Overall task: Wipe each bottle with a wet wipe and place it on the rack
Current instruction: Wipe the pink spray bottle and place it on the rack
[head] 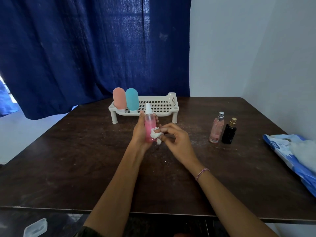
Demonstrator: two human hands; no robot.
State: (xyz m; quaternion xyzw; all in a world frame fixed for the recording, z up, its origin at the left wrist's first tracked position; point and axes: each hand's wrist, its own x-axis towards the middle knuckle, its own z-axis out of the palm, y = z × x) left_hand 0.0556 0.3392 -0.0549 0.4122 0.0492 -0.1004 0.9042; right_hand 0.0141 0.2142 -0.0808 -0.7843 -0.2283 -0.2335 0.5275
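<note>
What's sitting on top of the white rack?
A peach bottle and a teal bottle stand at the left end of the rack. The held pink spray bottle hides a bit of its grid.

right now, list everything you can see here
table: 1, dark brown, foreground
curtain: 1, dark blue, behind table
rack: 1, white, table's far middle
salmon bottle: 1, salmon, rack's left end
teal bottle: 1, teal, beside it on rack
spray bottle: 1, pink, white top, in left hand
wet wipe: 1, white, against spray bottle
pink perfume bottle: 1, pink, table's right
black perfume bottle: 1, black, beside it
wipe pack: 1, blue-white, table's right edge
left hand: 1, grips spray bottle
right hand: 1, pinches wet wipe
</note>
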